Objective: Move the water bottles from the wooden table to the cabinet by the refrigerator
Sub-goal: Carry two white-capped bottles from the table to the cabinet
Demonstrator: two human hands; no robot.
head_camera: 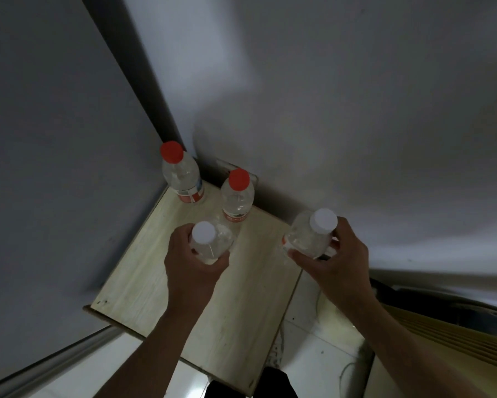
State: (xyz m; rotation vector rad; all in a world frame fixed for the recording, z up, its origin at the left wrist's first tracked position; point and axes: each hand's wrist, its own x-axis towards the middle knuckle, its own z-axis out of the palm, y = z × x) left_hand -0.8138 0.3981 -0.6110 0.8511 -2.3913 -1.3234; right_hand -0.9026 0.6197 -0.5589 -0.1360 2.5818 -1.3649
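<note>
Two clear water bottles with red caps stand upright at the back of the pale wooden cabinet top [144, 282]: one [181, 175] in the far left corner, the other [237, 196] just right of it. My left hand [191, 261] grips a white-capped bottle [210, 242] over the middle of the top, close in front of the second red-capped bottle. My right hand [337, 258] grips another white-capped bottle [312, 232] above the cabinet's right edge. Whether either held bottle touches the surface is hidden.
The grey refrigerator side [55, 139] rises along the cabinet's left edge and a white wall [356, 96] stands behind it. White floor tiles [313, 354] lie to the right, with a thin cable on them and yellowish wooden slats [442, 340] at the far right.
</note>
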